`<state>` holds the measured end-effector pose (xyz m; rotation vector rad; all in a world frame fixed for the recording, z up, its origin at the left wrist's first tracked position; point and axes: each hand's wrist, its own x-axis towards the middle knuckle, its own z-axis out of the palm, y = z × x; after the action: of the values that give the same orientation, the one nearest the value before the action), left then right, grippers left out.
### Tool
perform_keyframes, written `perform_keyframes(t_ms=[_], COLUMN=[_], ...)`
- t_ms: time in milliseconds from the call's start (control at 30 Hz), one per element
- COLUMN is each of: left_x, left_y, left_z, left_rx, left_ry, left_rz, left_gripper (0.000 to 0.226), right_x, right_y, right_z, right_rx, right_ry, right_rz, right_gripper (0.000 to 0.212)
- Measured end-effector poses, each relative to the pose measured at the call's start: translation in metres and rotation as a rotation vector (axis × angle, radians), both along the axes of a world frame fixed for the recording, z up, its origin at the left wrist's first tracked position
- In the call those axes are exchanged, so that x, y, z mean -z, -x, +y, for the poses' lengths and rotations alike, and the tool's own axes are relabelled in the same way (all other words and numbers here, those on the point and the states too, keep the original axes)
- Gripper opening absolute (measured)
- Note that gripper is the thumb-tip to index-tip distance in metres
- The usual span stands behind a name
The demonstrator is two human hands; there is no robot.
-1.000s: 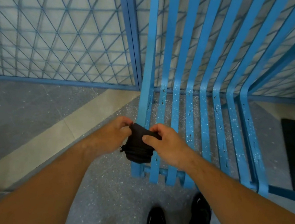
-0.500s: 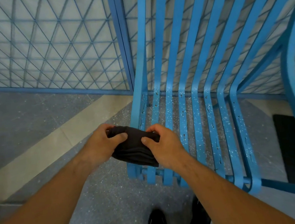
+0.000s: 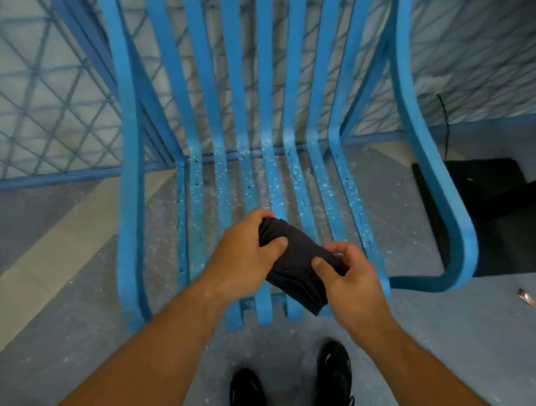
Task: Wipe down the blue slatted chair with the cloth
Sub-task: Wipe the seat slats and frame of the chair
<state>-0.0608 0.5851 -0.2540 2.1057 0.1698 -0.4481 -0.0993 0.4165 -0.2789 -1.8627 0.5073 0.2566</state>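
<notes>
Dark cloth held btwn both hands just above front edge of blue slatted chair seat, left hand gripping its upper end w/ thumb on top, right hand pinching lower end; seat slats speckled white, black shoes on floor below, dark mat to the right.

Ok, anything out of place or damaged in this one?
The blue chair's seat slats are speckled with pale flecks, dirt or chipped paint, I cannot tell which. A small brownish scrap lies loose on the floor right of the chair. Nothing else stands out.
</notes>
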Motion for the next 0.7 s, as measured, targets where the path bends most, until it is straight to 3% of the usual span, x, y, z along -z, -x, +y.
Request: perform_keyframes(t_ms=[200,333,533,700], left_x=[0.04,0.064,0.106,0.129], left_y=[-0.022,-0.042,-0.075,-0.083], left_z=[-0.09,-0.145,-0.208,-0.225], left_rx=[0.299,0.429,0.506,0.483], left_ry=[0.012,-0.056,-0.081,-0.072], left_rz=[0.115,0.06,0.001,0.002], left_gripper=[0.053,0.05,0.046,0.043], right_x=[0.034,0.052,0.086,0.097], right_y=[0.028,0.032,0.024,0.009], right_z=[-0.07,-0.09,-0.111,-0.115], right_rx=[0.229,0.331,0.06,-0.226], right_ry=[0.153,0.264,0.493,0.64], right_rz=[0.11,0.159,0.113,0.356], right_gripper=[0.011,0.016,0.04,0.054])
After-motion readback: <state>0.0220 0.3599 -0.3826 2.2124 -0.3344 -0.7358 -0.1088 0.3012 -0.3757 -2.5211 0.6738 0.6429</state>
